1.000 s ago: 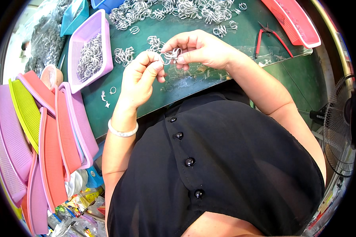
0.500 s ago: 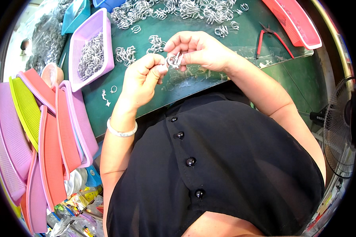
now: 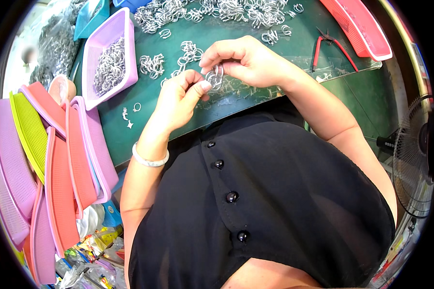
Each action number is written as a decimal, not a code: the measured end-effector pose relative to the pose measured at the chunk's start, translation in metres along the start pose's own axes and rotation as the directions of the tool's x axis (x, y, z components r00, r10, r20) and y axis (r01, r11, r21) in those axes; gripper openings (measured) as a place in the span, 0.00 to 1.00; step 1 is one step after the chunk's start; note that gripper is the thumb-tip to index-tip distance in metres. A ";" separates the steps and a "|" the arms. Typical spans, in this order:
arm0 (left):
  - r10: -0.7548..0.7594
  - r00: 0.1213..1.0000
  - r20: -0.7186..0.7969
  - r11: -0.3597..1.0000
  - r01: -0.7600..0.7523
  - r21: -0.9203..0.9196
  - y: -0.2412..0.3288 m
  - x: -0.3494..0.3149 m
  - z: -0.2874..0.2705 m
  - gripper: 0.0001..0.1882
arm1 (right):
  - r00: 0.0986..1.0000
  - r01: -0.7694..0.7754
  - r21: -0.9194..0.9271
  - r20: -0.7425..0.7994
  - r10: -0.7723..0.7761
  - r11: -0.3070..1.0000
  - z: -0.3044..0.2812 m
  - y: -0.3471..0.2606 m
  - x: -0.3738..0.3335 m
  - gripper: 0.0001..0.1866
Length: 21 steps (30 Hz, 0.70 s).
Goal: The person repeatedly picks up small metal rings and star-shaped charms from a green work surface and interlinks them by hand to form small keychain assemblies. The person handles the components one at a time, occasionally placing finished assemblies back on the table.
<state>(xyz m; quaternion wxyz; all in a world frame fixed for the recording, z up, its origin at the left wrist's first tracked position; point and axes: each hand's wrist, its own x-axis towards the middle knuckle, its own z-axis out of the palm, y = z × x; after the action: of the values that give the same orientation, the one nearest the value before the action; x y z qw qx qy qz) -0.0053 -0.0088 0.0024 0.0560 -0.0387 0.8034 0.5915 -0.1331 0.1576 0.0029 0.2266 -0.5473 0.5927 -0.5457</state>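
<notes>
Between my two hands, over the near edge of the green table, is a small cluster of silver rings [image 3: 216, 77]. My left hand [image 3: 182, 96], with a pale bangle [image 3: 150, 162] on its wrist, pinches the cluster's left side between thumb and finger. From the right, my right hand [image 3: 246, 60] curls its fingers round the other side of the cluster; its fingertips are partly hidden. Just beyond my hands lie small groups of loose silver rings [image 3: 152, 66]. A larger heap of rings [image 3: 226, 12] spreads along the far side.
A purple basket of silver pieces [image 3: 112, 72] stands at the left, above stacked coloured baskets [image 3: 62, 192]. Red-handled pliers [image 3: 333, 50] lie at the right near a red basket [image 3: 359, 29]. A lone ring [image 3: 137, 107] and small charms [image 3: 129, 124] rest left of my arm. A fan [image 3: 414, 159] stands far right.
My left hand has shifted slightly down and right, and its grip has turned. The cluster of rings between my hands has turned and is a little blurred.
</notes>
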 end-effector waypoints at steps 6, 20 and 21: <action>0.003 1.000 -0.029 0.931 -0.013 -0.364 0.001 -0.002 0.008 0.07 | 0.992 -0.104 0.308 -0.031 0.119 0.946 -0.002 0.003 0.000 0.15; -0.097 0.995 -0.030 0.789 0.059 -0.611 -0.003 -0.006 0.011 0.07 | 0.996 -0.054 0.243 -0.055 0.069 0.968 -0.001 0.004 0.001 0.14; -0.109 0.992 -0.060 0.784 0.049 -0.619 0.002 -0.006 0.014 0.07 | 0.996 -0.058 0.231 -0.054 0.073 0.971 -0.001 0.002 0.001 0.14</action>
<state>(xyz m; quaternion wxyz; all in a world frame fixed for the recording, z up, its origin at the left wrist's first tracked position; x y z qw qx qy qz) 0.0014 0.0052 0.0006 0.0280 -0.1155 0.5659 0.8159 -0.1354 0.1566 0.0019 0.2876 -0.4802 0.5502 -0.6196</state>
